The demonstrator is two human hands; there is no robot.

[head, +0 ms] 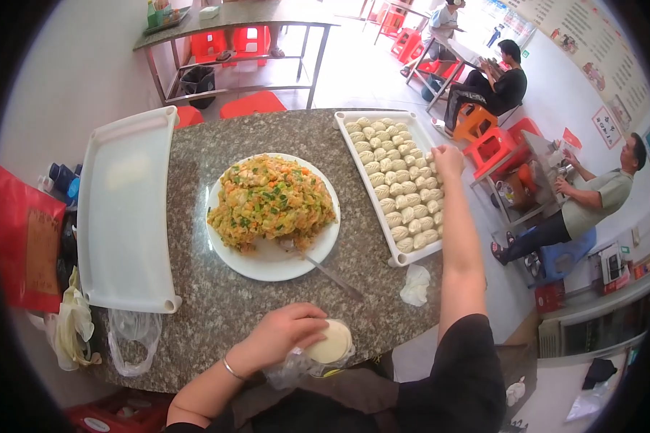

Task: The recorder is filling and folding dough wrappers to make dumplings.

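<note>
Near the table's front edge, my left hand (287, 330) has its curled fingers over the left side of a stack of round dumpling wrappers (332, 343). Crumpled clear plastic (292, 368) lies against the stack. My right hand (448, 161) reaches to the far right side of a white plastic tray (364, 196); its fingertips point down and hide whatever may be between them. Rows of pleated dumplings (395, 178) fill much of this tray. Between the hands and beyond sits a white plate (260, 270) heaped with chopped vegetable filling (273, 200). A metal utensil (336, 279) leans out of the filling.
A second white tray (127, 216) stands at the left of the speckled stone table (195, 335). A crumpled tissue (415, 285) lies by the dumpling tray, a plastic bag (134, 341) at front left. Several people are around; one person (596, 189) stands at a right-hand table.
</note>
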